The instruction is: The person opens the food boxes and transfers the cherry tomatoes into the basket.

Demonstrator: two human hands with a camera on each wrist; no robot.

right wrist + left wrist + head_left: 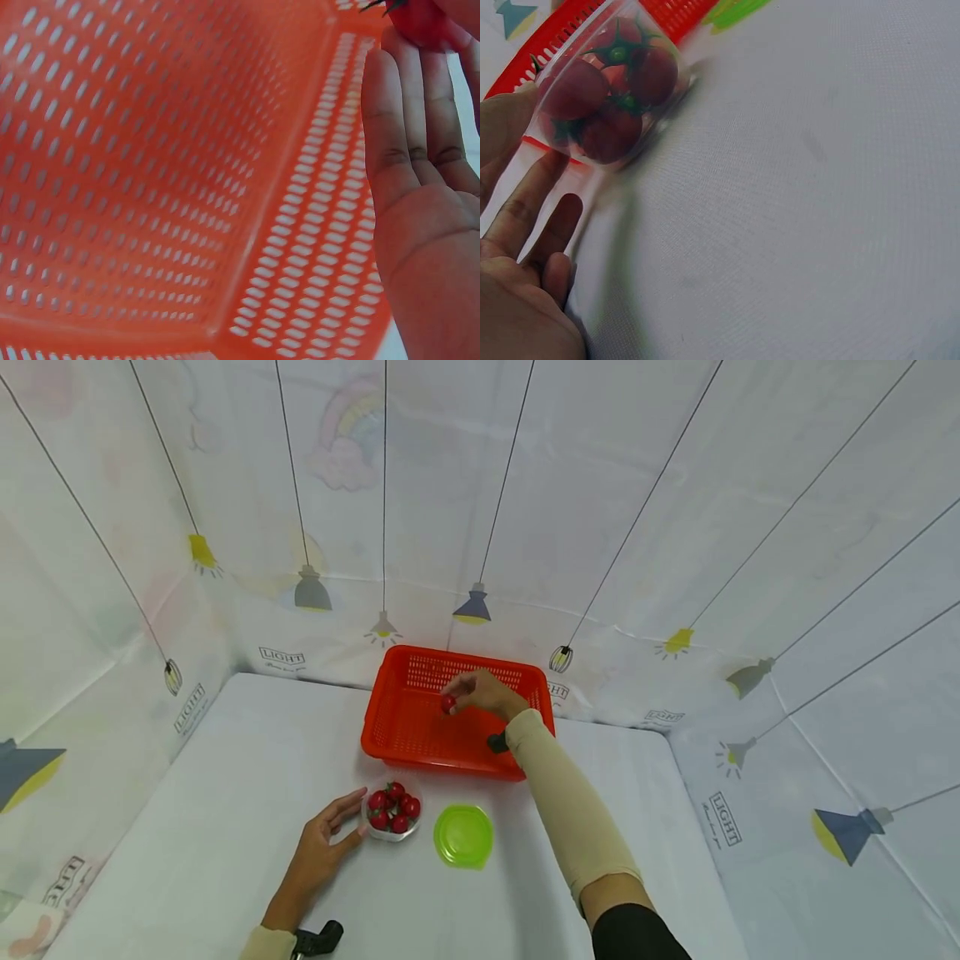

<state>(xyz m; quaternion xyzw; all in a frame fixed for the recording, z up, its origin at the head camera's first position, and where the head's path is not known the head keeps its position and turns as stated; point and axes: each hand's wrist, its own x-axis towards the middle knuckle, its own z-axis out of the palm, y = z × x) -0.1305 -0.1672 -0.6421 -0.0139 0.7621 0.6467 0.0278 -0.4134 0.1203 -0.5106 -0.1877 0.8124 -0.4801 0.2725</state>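
Observation:
Just above the red plastic basket point(397, 731), my right hand point(489, 692) pinches a cherry tomato point(447, 703). The same tomato point(424, 22) shows its green stem at the top of the right wrist view, partly cut off by the frame. My left hand point(318, 852) holds the left side of a small clear plastic container point(390, 837), thumb on the near side and fingers on the far side. Several red tomatoes point(611, 131) with green stems fill that container. No other tomato shows in the visible part of the basket; my right arm hides its right end.
A green lid point(463, 837) lies flat on the white table point(247, 777), right of the container. The basket stands at the table's back, near a wall covering point(450, 510) printed with hanging lamps. Black wrist straps point(318, 939) are on both arms.

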